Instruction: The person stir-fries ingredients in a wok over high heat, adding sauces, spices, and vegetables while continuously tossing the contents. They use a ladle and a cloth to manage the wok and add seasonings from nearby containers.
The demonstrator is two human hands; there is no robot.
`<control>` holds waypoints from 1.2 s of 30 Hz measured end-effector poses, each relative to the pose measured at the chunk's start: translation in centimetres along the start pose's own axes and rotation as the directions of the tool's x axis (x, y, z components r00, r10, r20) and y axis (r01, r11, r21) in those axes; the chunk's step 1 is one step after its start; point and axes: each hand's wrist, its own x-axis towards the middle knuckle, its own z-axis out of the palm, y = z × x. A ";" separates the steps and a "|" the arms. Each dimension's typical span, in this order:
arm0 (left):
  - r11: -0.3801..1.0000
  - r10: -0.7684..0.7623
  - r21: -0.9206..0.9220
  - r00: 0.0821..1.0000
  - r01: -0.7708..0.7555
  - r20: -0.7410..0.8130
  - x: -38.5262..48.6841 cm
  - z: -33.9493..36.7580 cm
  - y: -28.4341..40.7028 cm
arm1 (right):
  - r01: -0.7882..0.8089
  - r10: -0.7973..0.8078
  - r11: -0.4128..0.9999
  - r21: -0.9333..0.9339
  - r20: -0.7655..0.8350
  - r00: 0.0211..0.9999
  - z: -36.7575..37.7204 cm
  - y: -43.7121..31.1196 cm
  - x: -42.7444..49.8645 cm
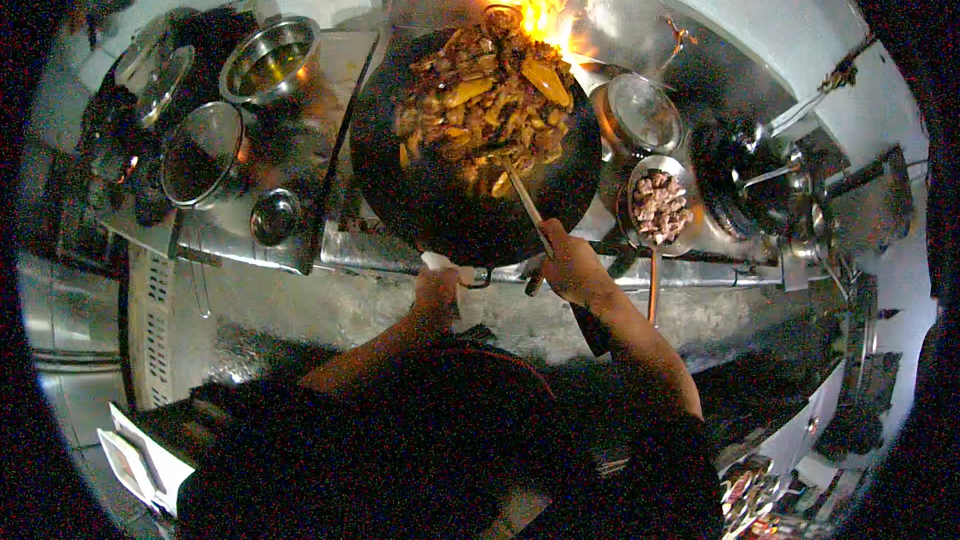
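Note:
A large black wok (405, 202) tilts over the stove, with browned food pieces and larger yellow pieces (546, 82) massed towards its far side. My left hand (437, 289) is closed around a white cloth (435, 262) at the wok's near rim, beside a small loop handle (484, 279); the cloth hides what the fingers grip. In my right hand (574, 262) is the metal handle of a cooking utensil (529, 202), whose head is buried in the food. Tall orange flames (536, 0) rise at the wok's far edge.
Right of the wok, a ladle (654, 274) holds pale meat pieces (660, 206) beside a round strainer (643, 112). Another dark wok (739, 187) lies further right. On the left stand a steel bowl of yellowish liquid (270, 64), a mesh strainer (202, 154) and a small metal bowl (275, 217).

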 end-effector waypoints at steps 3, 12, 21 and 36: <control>0.980 0.102 -0.182 0.991 -0.085 0.086 4.7 0.4 2.4 | 0.030 -0.028 0.992 -0.126 0.022 0.999 -0.5 -0.5 -1.1; 0.930 -0.088 -0.342 0.985 0.135 0.149 12.4 0.8 5.8 | -0.024 0.015 0.954 0.298 0.032 0.999 -3.5 -3.7 -2.3; 0.953 -0.224 -0.245 0.957 0.176 -0.185 14.7 1.5 6.5 | -0.118 0.090 0.989 0.090 0.261 0.961 -9.4 -5.2 -1.3; 0.988 -0.065 -0.141 0.996 0.056 -0.060 4.0 2.0 0.6 | 0.291 -0.314 0.945 -0.146 -0.175 0.933 1.4 3.5 4.6</control>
